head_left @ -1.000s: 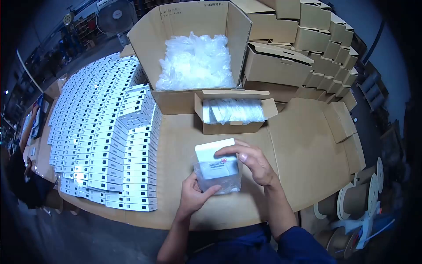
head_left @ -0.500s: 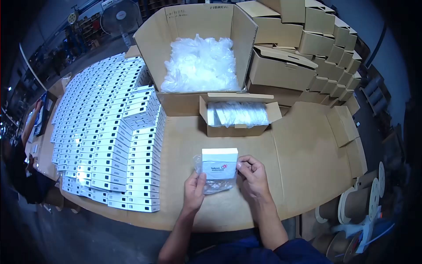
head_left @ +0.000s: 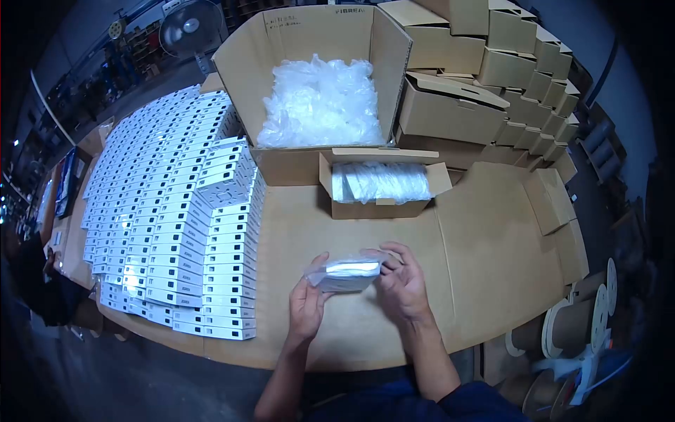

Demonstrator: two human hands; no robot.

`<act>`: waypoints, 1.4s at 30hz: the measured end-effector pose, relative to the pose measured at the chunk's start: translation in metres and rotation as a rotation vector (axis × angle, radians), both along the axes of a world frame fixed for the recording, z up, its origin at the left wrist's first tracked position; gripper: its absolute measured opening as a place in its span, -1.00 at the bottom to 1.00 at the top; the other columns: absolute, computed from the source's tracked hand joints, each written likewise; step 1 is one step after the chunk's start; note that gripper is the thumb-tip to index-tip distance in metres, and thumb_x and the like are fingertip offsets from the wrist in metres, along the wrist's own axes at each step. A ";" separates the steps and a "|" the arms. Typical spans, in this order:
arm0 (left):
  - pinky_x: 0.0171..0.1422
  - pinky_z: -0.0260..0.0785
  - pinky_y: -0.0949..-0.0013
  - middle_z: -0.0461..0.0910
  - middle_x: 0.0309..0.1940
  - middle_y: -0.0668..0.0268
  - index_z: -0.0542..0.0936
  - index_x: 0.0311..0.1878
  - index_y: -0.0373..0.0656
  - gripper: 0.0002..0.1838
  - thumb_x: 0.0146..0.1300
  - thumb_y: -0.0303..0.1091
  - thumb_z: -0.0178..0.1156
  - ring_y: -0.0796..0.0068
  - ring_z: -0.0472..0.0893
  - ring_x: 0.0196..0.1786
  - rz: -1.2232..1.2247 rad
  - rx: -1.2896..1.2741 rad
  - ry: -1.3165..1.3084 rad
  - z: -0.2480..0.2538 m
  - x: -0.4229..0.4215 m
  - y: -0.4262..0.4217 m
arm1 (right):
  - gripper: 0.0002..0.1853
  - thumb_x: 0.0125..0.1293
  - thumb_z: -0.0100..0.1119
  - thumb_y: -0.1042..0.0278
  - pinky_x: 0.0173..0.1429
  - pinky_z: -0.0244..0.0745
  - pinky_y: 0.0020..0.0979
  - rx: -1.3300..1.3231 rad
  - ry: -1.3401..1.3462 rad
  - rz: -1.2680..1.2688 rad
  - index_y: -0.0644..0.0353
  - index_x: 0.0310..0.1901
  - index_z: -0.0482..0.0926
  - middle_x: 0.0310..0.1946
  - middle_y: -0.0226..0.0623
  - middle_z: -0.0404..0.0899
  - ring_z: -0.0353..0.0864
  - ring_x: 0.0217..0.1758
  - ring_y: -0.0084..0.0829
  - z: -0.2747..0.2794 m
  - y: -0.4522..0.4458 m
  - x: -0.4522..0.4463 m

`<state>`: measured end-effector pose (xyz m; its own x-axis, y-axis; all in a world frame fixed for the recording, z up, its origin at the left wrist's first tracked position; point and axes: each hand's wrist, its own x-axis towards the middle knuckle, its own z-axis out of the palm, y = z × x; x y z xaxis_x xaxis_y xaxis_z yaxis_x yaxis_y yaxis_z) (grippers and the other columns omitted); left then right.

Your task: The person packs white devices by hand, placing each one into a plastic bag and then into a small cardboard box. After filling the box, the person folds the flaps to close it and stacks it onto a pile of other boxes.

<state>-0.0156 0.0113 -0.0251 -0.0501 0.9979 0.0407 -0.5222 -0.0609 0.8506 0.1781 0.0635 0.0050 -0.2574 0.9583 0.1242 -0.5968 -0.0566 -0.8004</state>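
A white box in a clear plastic bag (head_left: 346,275) is held above the cardboard surface, its narrow edge facing me. My left hand (head_left: 308,304) grips its left end, thumb and fingers closed on the bag. At the right end, the fingers of my right hand (head_left: 406,285) are bent round the bag's edge. Beyond the hands stands an open carton (head_left: 380,210) with a row of bagged white boxes (head_left: 383,181). Behind it, a large carton (head_left: 316,32) holds a heap of clear plastic bags (head_left: 320,102).
Stacked white boxes (head_left: 169,232) fill the left side. Brown cartons (head_left: 453,109) are piled at the back right. Cable spools (head_left: 576,323) stand at the lower right, a fan (head_left: 191,28) at the back left. Another person's dark sleeve (head_left: 42,278) shows at the far left.
The white box has gone down into the bag and been tilted, so its printed face no longer shows. My right hand has moved from its top to the bag's right end.
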 end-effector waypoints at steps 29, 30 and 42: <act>0.17 0.73 0.21 0.69 0.01 0.09 0.61 0.09 -0.41 -0.66 0.70 -0.31 -0.05 0.30 0.75 0.04 0.002 -0.187 0.043 0.012 0.013 0.004 | -0.65 0.20 0.45 0.63 0.22 0.61 -0.30 0.405 -0.740 -0.001 0.18 0.04 0.82 0.03 -0.07 0.76 0.75 0.08 -0.22 0.009 -0.012 0.015; 0.17 0.73 0.21 0.69 0.01 0.09 0.61 0.10 -0.41 -0.66 0.71 -0.31 -0.06 0.30 0.75 0.04 0.013 -0.189 0.034 0.013 0.015 0.004 | -0.65 0.20 0.46 0.63 0.19 0.62 -0.30 0.381 -0.772 -0.018 0.17 0.03 0.82 -0.04 -0.09 0.79 0.77 0.02 -0.23 0.010 -0.011 0.013; 0.27 0.63 0.22 0.43 0.32 0.08 0.25 0.52 -0.22 -0.50 0.62 -0.39 0.07 0.26 0.59 0.29 -0.041 -0.093 0.109 0.043 0.011 0.002 | -0.65 0.20 0.51 0.53 0.50 0.44 -0.15 0.242 -0.730 0.032 0.23 0.05 0.77 0.10 -0.12 0.78 0.62 0.40 -0.11 0.004 -0.001 0.026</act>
